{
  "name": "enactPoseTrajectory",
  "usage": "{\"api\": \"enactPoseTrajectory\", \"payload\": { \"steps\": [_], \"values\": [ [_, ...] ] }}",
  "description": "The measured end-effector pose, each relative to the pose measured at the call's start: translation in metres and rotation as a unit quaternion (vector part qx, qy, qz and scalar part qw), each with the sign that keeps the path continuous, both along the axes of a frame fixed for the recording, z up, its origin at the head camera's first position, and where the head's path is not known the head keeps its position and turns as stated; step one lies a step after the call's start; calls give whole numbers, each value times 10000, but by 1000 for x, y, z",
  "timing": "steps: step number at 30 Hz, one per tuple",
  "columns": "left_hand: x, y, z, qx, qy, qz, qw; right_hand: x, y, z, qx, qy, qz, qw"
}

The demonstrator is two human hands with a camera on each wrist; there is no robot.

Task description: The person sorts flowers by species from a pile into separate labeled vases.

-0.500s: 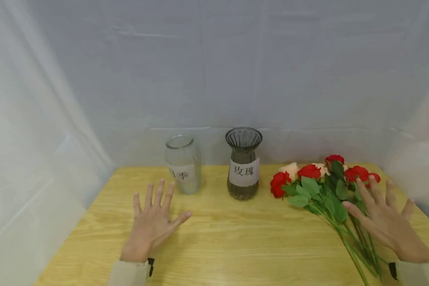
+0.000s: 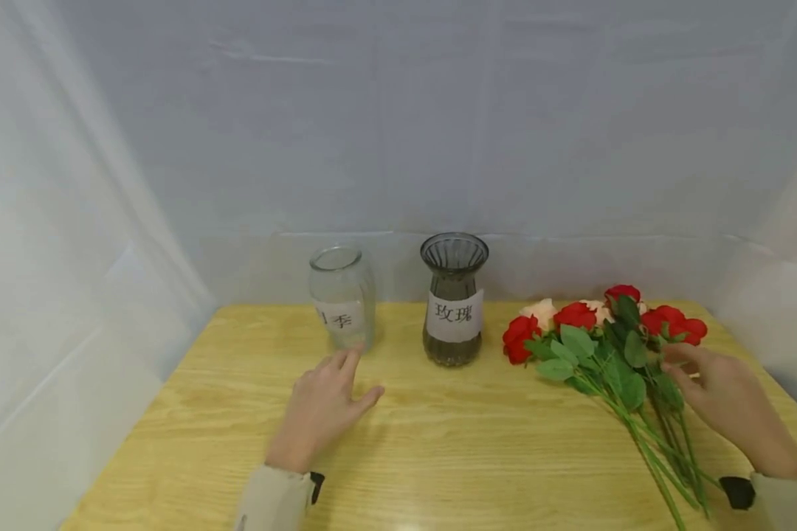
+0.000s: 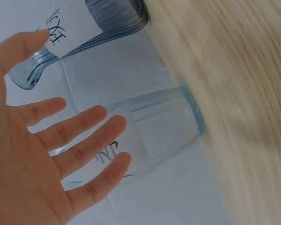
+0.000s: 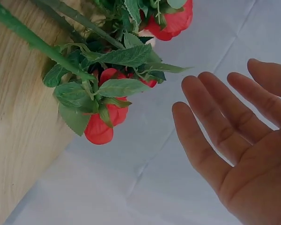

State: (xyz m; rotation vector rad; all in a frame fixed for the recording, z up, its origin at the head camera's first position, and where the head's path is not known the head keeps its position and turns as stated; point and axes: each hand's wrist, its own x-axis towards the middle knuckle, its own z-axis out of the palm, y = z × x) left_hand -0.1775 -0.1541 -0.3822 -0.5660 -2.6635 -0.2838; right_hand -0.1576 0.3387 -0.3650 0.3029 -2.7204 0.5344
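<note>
My left hand (image 2: 322,409) hovers over the table in front of a clear glass vase (image 2: 355,284), fingers loosely bent and holding nothing. In the left wrist view its fingers (image 3: 84,150) stand apart, with the clear vase behind them. Right of that vase stands a grey ribbed glass vase (image 2: 453,352) with a flared rim. My right hand (image 2: 737,398) is beside a bunch of red roses (image 2: 574,317), its fingers relaxed. The right wrist view shows a gap between those fingers (image 4: 210,103) and a red rose (image 4: 100,129). Pale peach flowers (image 2: 539,313) lie partly hidden among the red ones.
Both vases bear white paper labels (image 2: 454,317) with handwritten characters. Green stems (image 2: 657,461) point toward the table's near edge. The wooden table (image 2: 452,442) is backed by a pale cloth (image 2: 398,133), with more cloth at the sides.
Both hands were spread flat with fingers wide. The left hand has moved right toward the clear vase, and its fingers have drawn together. The right hand's fingers have bent in toward the flowers.
</note>
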Motion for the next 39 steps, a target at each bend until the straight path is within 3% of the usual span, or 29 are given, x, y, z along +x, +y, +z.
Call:
{"api": "enactPoseTrajectory", "payload": {
  "steps": [12, 23, 39],
  "values": [
    [-27, 26, -7, 807, -633, 48, 9947, -2, 5, -4, -110, -567, 211, 9981],
    [-48, 45, -9, 1801, -1492, 20, 9723, -5, 1, -2, -156, -932, 283, 9951],
    [-73, 66, -17, 2508, -1883, -194, 9494, -9, 5, -8, -276, -1324, 701, 9883]
  ]
}}
